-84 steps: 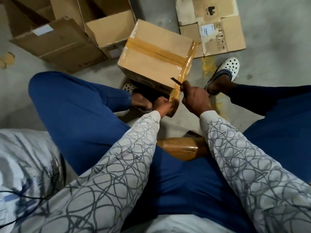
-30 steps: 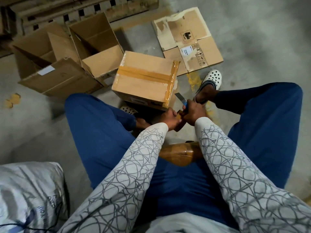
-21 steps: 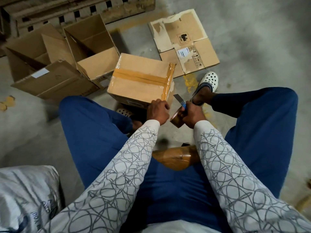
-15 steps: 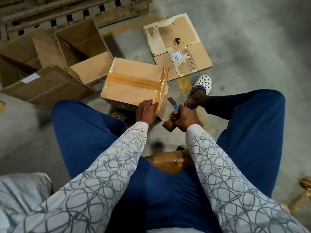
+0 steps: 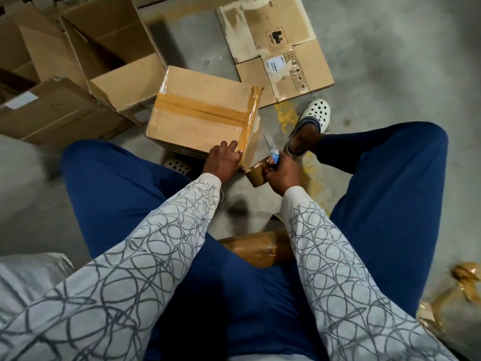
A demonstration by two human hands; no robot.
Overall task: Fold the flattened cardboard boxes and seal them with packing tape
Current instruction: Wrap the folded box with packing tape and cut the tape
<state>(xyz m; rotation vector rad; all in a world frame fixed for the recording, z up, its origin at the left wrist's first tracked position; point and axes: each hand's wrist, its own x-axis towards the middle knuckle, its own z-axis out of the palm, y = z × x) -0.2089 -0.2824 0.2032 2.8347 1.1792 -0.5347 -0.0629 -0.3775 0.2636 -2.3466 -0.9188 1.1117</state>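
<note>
Cardboard box (image 5: 200, 118) edge under left fingers (image 5: 229, 147)

Closed brown box (image 5: 182, 128), tape (image 5: 200, 110) crossing its top, lies near flattened cardboard (image 5: 273, 43).

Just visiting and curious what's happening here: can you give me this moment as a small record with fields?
place: concrete floor, person seated
left hand: fingers press the tape strip on the taped box's near corner
right hand: grips knife, blade up, and small tape roll
nearby: open box, flattened cardboard, larger tape roll between the thighs
</note>
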